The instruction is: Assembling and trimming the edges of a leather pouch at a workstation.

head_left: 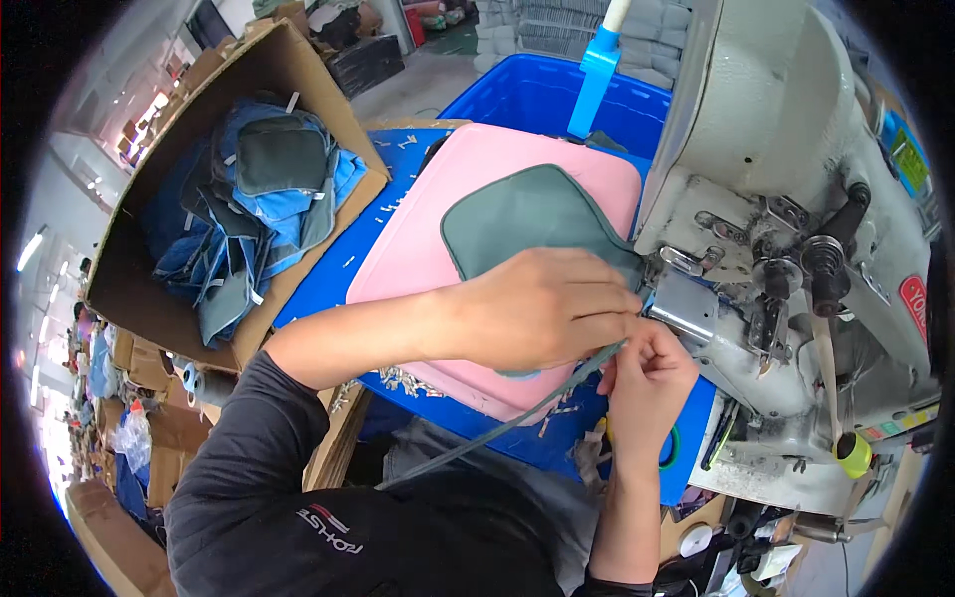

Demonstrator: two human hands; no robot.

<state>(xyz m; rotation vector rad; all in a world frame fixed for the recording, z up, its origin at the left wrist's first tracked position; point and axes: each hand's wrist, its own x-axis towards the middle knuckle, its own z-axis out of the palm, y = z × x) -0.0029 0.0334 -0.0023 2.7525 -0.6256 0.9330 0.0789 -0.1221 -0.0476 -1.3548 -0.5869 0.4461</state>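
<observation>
A grey-green fabric panel with rounded, piped edges lies on a pink board, its right end reaching the sewing machine. My left hand is over the panel's near part, hiding it; its fingers are bent and pressed together, tips meeting those of my right hand. What those tips hold is hidden. My right hand has curled fingers, thumb and forefinger pinching a narrow grey-green binding strip near its end. From there the strip trails down left toward my lap. A metal plate of the machine is just right of the fingertips.
The sewing machine fills the right side. At left, an open cardboard box holds blue and grey fabric pieces. A blue bin stands behind the board. White scraps litter the blue tabletop. Green-handled scissors lie near my right wrist.
</observation>
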